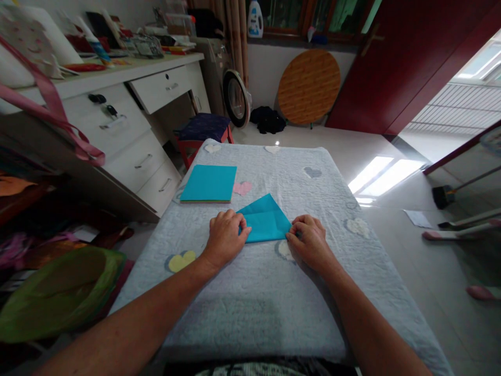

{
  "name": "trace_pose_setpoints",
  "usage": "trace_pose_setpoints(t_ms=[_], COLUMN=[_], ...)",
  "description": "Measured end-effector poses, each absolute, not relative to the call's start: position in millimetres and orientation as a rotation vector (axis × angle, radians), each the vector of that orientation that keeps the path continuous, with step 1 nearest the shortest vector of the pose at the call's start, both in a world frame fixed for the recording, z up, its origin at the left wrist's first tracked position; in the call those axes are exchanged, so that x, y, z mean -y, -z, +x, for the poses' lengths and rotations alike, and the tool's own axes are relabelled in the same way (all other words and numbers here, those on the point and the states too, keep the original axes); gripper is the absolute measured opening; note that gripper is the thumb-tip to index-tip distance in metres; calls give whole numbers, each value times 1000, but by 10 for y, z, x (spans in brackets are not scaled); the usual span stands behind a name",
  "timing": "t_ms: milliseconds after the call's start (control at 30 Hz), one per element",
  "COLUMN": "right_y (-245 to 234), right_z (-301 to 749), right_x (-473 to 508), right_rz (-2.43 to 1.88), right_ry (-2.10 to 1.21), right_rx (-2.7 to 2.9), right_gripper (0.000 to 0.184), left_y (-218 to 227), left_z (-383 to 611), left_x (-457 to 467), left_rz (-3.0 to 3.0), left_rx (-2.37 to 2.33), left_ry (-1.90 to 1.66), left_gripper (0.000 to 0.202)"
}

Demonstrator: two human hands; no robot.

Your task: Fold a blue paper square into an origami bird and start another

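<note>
A folded sheet of blue paper [266, 220] lies on the cloth-covered table, its pointed corner facing away from me. Creases cross its surface, and its near edge is straight. My left hand [227, 233] pinches the left end between thumb and fingers, hiding that corner. At the right corner, my right hand [308, 236] has its fingertips closed on the paper's edge. Beyond my left hand rests a square stack of paper [209, 183] with a blue sheet on top, apart from both hands.
A quilted cloth [250, 297] with heart patches covers the table. White drawers [129, 136] and a stool [205, 128] stand to the left. A green-lined bin [58, 292] is at the lower left, and a broom [444, 197] is on the right.
</note>
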State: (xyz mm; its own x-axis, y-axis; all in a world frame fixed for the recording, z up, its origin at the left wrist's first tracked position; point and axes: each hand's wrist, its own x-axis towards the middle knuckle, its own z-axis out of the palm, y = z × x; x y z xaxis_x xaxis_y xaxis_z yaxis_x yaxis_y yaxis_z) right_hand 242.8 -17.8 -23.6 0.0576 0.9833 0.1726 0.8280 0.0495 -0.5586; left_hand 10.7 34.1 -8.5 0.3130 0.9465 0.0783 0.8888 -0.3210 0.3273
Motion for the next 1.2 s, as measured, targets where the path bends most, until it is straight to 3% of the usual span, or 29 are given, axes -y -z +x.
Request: trace_pose_setpoints(t_ms=[233,367,533,633,733,1200], right_y=[218,200,180,151,119,152], right_z=[2417,2400,2412,2430,2441,2629], right_x=[172,170,182,197,207,213], right_rz=[-1843,-1880,-1891,-1913,-1936,-1979], right_ry=[-381,-395,-410,-416,-426,-373], right_rx=[1793,1771,1766,1767,1769,1845], right_gripper=[11,11,11,11,12,11], left_y=[125,125,-5,-18,38,108], left_z=[109,110,165,196,201,211], left_x=[-363,-380,-148,23,99,106], left_rz=[2573,2762,2912,2941,2941,2937], left_rx=[-1349,-1010,-1051,-1086,-1084,-1129], left_ry=[-542,-413,-197,-174,-121,-103], left_gripper=[12,23,18,61,80,76])
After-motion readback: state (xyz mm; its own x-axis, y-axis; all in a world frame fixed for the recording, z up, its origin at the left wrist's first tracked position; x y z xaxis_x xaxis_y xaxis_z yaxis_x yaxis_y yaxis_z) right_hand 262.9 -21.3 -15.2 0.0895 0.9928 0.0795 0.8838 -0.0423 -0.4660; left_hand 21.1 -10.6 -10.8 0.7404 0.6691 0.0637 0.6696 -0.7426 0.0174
